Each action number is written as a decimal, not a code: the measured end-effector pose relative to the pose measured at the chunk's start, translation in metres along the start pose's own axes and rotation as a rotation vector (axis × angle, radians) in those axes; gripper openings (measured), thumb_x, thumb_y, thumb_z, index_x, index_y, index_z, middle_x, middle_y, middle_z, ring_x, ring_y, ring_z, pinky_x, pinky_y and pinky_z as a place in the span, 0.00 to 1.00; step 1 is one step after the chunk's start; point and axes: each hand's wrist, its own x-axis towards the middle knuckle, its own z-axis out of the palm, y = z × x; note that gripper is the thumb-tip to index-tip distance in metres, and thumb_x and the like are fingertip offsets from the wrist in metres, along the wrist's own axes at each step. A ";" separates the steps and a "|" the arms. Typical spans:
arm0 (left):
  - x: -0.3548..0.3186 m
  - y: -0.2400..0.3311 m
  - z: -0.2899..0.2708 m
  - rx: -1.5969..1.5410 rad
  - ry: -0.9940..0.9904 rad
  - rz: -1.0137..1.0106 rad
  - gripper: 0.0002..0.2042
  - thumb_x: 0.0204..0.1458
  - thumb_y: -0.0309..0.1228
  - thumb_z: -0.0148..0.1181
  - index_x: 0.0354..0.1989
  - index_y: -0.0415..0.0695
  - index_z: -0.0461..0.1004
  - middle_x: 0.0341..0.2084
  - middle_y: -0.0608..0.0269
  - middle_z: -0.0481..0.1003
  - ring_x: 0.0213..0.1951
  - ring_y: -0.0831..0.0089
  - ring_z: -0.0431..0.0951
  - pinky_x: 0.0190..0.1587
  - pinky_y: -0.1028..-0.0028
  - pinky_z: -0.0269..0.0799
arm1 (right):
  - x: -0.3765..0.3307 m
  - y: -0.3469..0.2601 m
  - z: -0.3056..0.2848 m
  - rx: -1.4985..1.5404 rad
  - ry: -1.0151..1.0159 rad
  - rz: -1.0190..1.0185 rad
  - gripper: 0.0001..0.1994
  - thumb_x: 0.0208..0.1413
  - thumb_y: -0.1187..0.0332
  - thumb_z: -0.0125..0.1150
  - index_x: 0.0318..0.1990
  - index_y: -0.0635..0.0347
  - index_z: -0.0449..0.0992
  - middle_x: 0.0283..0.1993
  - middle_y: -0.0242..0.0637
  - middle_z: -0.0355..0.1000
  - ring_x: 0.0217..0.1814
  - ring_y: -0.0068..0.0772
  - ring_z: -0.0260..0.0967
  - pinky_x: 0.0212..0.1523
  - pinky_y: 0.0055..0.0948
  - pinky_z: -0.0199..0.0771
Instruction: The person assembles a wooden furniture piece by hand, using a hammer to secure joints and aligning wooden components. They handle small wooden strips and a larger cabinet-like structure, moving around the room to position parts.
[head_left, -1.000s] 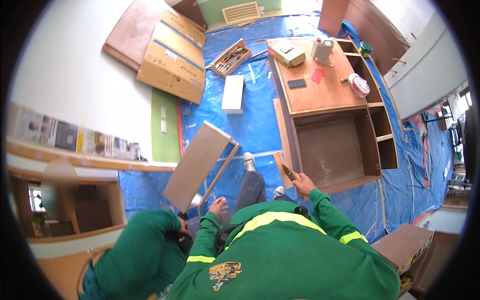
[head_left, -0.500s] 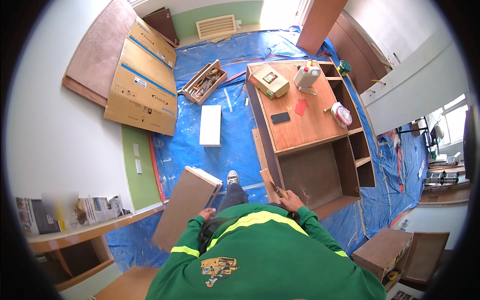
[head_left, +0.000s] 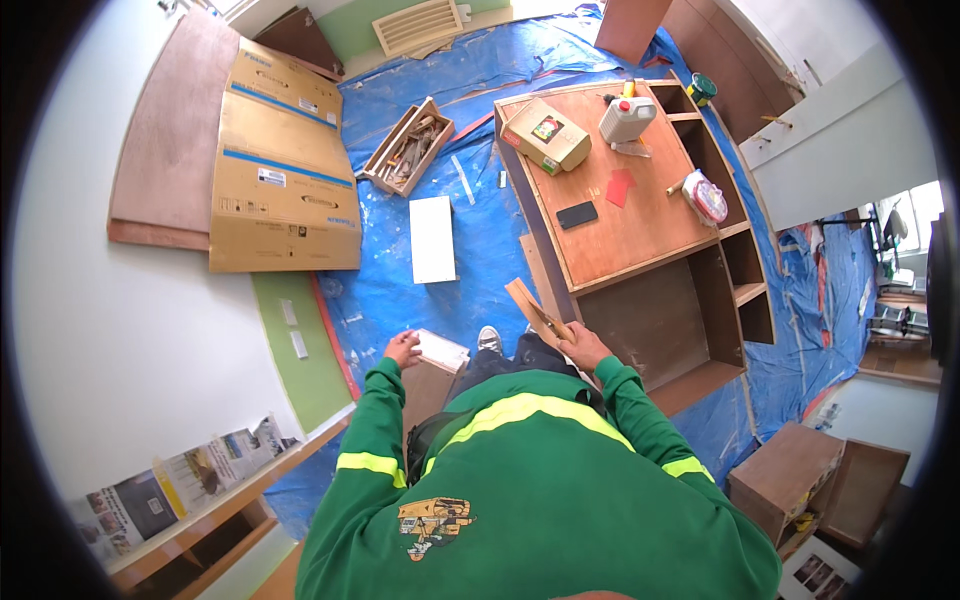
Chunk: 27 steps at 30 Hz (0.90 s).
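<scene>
My right hand (head_left: 585, 347) is wrapped around a long wooden hand plane (head_left: 532, 308), which tilts up and away to the left in front of my legs. My left hand (head_left: 403, 348) is raised at the left with its fingers loosely bent and apart. Nothing shows between them. Close by, partly behind my left arm, stands a brown wooden box (head_left: 425, 392) with a whitish far edge. On the right lies a large wooden cabinet (head_left: 560, 262) with open compartments.
On the cabinet are a cardboard box (head_left: 546, 136), a white jug (head_left: 628, 120), a black phone (head_left: 577, 215), red paper (head_left: 620, 187) and a round tub (head_left: 707, 198). A white block (head_left: 432, 240) and a wooden toolbox (head_left: 377, 168) stand on the blue sheeting (head_left: 480, 210). Cardboard (head_left: 285, 190) leans left.
My left hand has moved up and forward, with its arm now over the brown box. The hand plane in my right hand has risen and turned slightly. My view has shifted.
</scene>
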 end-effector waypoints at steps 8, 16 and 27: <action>-0.029 -0.052 0.000 0.746 -0.357 0.233 0.19 0.68 0.51 0.66 0.60 0.56 0.80 0.54 0.62 0.83 0.52 0.56 0.85 0.52 0.48 0.80 | 0.001 -0.004 -0.019 -0.077 -0.089 -0.001 0.27 0.65 0.51 0.64 0.67 0.54 0.72 0.59 0.59 0.80 0.63 0.62 0.77 0.65 0.57 0.75; -0.010 0.008 -0.011 0.706 -0.176 -0.126 0.19 0.68 0.51 0.65 0.61 0.56 0.79 0.54 0.62 0.82 0.52 0.54 0.85 0.50 0.48 0.80 | -0.005 0.010 -0.030 0.221 0.051 0.005 0.28 0.66 0.52 0.64 0.70 0.51 0.71 0.60 0.57 0.79 0.64 0.62 0.76 0.65 0.54 0.74; 0.227 0.251 -0.026 0.657 -0.246 -0.388 0.19 0.66 0.49 0.65 0.59 0.55 0.76 0.50 0.61 0.80 0.45 0.52 0.84 0.39 0.49 0.77 | -0.030 -0.079 -0.063 0.611 0.494 0.161 0.29 0.66 0.59 0.67 0.69 0.65 0.71 0.59 0.55 0.79 0.61 0.47 0.77 0.65 0.40 0.74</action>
